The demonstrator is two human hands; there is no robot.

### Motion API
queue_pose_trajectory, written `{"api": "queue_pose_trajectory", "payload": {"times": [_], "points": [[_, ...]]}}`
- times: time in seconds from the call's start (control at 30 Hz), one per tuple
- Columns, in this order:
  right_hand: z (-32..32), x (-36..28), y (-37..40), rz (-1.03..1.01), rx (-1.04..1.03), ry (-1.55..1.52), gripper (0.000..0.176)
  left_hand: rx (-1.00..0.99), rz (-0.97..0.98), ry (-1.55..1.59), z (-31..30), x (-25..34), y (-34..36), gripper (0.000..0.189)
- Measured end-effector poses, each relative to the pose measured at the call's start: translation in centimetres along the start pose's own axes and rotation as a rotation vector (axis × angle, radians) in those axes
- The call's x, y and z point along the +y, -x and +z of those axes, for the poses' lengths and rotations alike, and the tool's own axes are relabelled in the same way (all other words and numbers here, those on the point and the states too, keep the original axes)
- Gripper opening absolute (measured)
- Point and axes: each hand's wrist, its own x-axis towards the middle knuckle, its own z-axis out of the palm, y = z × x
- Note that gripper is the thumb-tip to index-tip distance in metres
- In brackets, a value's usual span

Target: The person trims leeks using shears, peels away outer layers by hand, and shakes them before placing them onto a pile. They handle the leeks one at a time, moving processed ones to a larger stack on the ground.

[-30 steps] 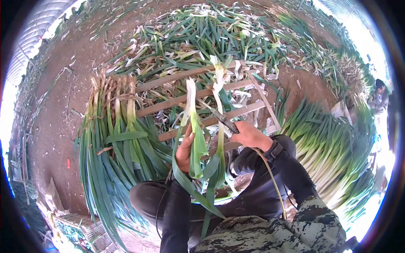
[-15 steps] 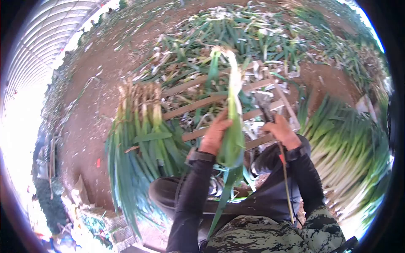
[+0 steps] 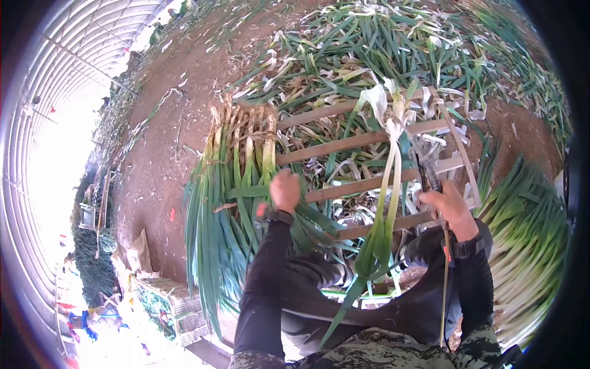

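Two long leeks with pale stems and green leaves (image 3: 391, 166) are laid across a slatted wooden rack (image 3: 338, 150).
Their white ends are pointed away, with loose white skin splayed; the leaves are draped nearward. At the left, brown-rooted leeks with blue-green leaves (image 3: 236, 160) are heaped. A dark, slim hand tool (image 3: 434, 181) with a tan hose (image 3: 445, 283) is held just right of the stems.
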Motion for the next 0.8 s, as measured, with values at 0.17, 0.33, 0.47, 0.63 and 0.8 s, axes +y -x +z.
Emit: {"api": "queue_pose_trajectory", "payload": {"times": [0.17,0.33,0.47,0.63,0.8], "points": [[1.8,-1.0,-1.1,0.000,-0.044,0.099,0.029,0.084,-0.026,-0.184,0.6,-7.6,-5.5,0.019],[2.8,-1.3,-1.7,0.046,-0.067,0.148,0.028,-0.237,-0.313,-0.304,3.0,-10.4,-6.3,0.031],[3.2,-1.3,-1.9,0.006,-0.089,0.180,0.028,-0.301,-0.279,-0.214,-1.2,-8.1,-5.2,0.038],[3.2,-1.9,-1.2,0.004,-0.109,0.193,0.029,-0.179,-0.217,-0.196,-4.1,-8.8,-3.6,0.045],[3.2,-1.1,-0.7,-0.089,-0.086,0.155,0.028,-0.389,-0.284,-0.075,-11.1,-7.0,-4.1,0.047]]}}
